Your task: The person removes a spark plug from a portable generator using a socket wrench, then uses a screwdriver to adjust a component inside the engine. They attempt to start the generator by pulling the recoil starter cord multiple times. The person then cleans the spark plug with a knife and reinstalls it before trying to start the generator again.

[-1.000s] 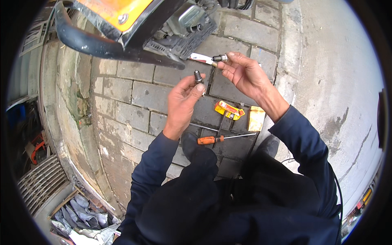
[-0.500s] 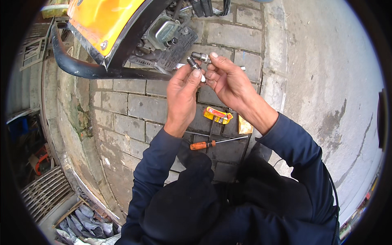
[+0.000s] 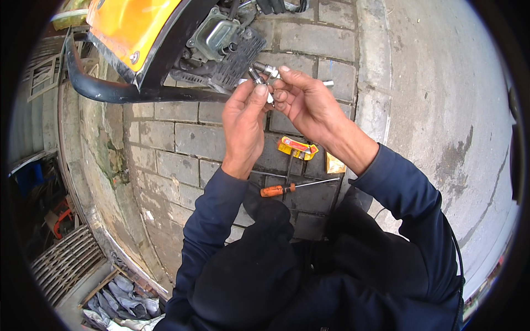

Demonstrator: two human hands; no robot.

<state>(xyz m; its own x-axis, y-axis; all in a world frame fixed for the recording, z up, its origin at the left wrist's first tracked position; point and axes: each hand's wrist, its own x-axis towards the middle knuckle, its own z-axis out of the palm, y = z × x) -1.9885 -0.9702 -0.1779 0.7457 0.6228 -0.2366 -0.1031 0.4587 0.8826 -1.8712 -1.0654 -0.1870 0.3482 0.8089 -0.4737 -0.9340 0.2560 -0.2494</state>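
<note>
Two spark plugs are held side by side in front of the engine (image 3: 212, 41). My left hand (image 3: 244, 118) pinches one spark plug (image 3: 255, 76), its dark threaded end pointing up and away and its white part showing below the thumb. The other spark plug (image 3: 266, 69) is gripped between thumb and fingers of my right hand (image 3: 312, 105), dark end toward the left. Both hands nearly touch at the fingertips, above the paving. Some of the right hand's fingers are curled under and partly hidden.
An orange-handled screwdriver (image 3: 279, 190) lies on the paving bricks, across a dark metal rod. Beside it are a torn yellow and red small box (image 3: 297, 148) and a gold packet (image 3: 334, 164). A black bar (image 3: 110, 95) curves round the orange machine panel (image 3: 135, 27).
My right hand has shifted slightly left and its spark plug now shows more of its light middle. The view has moved a little; both plugs stay held.
</note>
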